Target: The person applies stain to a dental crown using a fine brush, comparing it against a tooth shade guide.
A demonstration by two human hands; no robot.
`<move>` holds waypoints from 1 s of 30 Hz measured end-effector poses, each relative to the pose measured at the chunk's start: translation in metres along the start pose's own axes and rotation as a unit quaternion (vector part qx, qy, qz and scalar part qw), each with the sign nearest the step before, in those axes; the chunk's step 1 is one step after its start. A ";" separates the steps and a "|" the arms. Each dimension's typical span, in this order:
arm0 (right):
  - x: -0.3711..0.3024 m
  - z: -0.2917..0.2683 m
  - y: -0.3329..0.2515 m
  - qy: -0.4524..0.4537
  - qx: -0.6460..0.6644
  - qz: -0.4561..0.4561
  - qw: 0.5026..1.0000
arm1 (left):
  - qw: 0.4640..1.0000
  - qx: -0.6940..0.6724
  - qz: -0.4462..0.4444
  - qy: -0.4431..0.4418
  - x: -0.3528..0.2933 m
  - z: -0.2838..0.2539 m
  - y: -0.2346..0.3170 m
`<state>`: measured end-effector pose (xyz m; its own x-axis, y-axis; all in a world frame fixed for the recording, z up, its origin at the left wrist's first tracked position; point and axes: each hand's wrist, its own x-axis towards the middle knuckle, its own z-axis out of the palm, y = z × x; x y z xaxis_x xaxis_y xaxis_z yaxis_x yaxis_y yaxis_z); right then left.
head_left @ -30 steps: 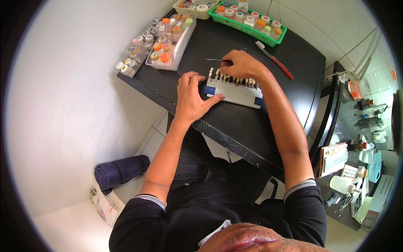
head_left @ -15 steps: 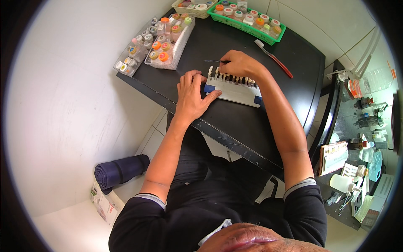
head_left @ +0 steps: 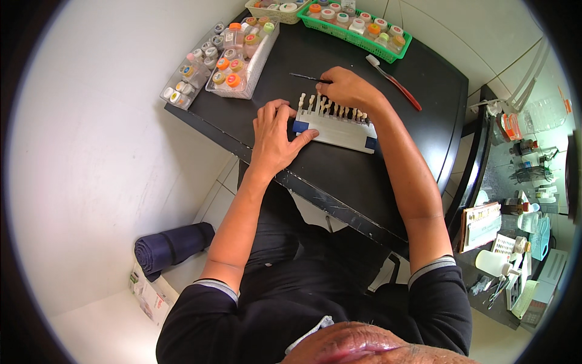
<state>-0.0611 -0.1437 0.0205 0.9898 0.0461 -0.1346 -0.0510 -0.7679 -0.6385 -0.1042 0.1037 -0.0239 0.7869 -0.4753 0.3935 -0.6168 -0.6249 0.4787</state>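
Observation:
A dental shade guide (head_left: 336, 132), a pale grey holder with blue corners and a row of tooth-shaped tabs (head_left: 339, 109) along its far edge, lies on the black table. My left hand (head_left: 276, 133) grips its left end, the thumb on top of the holder and the fingers bent at its side. Over the tabs is my right hand (head_left: 347, 88), its fingers closed around a thin dark stick (head_left: 308, 77) that points left. The fingertips pinch at a tab near the left part of the row; whether that tab is free of the holder I cannot tell.
Baskets of small capped jars stand at the back left (head_left: 236, 67) and in a green basket (head_left: 357, 36) at the back. A red-and-white toothbrush (head_left: 394, 82) lies to the right. Bottles and tools crowd a side counter (head_left: 521, 242). A rolled dark mat (head_left: 173, 246) lies lower left.
My right hand has risen slightly away from the holder, and the stick has tilted so its left end sits higher. My left hand stays on the shade guide.

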 end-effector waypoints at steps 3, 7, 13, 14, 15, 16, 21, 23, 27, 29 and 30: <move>0.001 -0.003 0.007 0.019 0.024 0.007 1.000 | 1.000 -0.002 0.002 0.002 0.001 0.001 0.004; 0.002 -0.006 0.011 0.042 0.054 0.021 0.997 | 1.000 -0.007 0.001 0.008 0.000 0.001 0.004; -0.003 -0.039 0.017 0.060 0.180 0.001 0.982 | 0.997 -0.031 0.017 0.065 0.002 0.002 0.000; -0.012 -0.050 0.008 0.066 0.185 0.010 0.980 | 0.992 -0.090 -0.017 0.091 0.004 0.000 -0.001; -0.018 -0.058 0.002 0.074 0.183 0.004 0.980 | 0.981 -0.149 -0.052 0.116 0.007 -0.002 -0.002; -0.025 -0.070 0.000 0.085 0.192 0.005 0.978 | 0.981 -0.146 -0.052 0.118 0.019 -0.011 0.011; -0.027 -0.083 0.010 0.137 0.233 -0.048 0.962 | 0.935 -0.355 0.001 0.017 0.115 -0.008 0.026; -0.017 -0.079 0.027 0.142 0.239 -0.050 0.959 | 0.895 -0.419 -0.031 -0.151 0.150 0.001 0.029; -0.010 -0.062 0.031 0.167 0.304 -0.051 0.936 | 0.861 -0.446 -0.061 -0.239 0.186 0.019 0.015; -0.006 -0.055 0.034 0.197 0.348 -0.061 0.914 | 0.860 -0.445 -0.056 -0.242 0.190 0.032 0.008; -0.003 -0.052 0.040 0.196 0.349 -0.057 0.915 | 0.854 -0.461 -0.073 -0.228 0.190 0.039 0.006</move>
<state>-0.0592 -0.2079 0.0351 0.9586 -0.2372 0.1577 0.1185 -0.1712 -0.9781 0.0421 -0.0140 0.0232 0.6521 -0.7575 0.0294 -0.0970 -0.0449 0.9943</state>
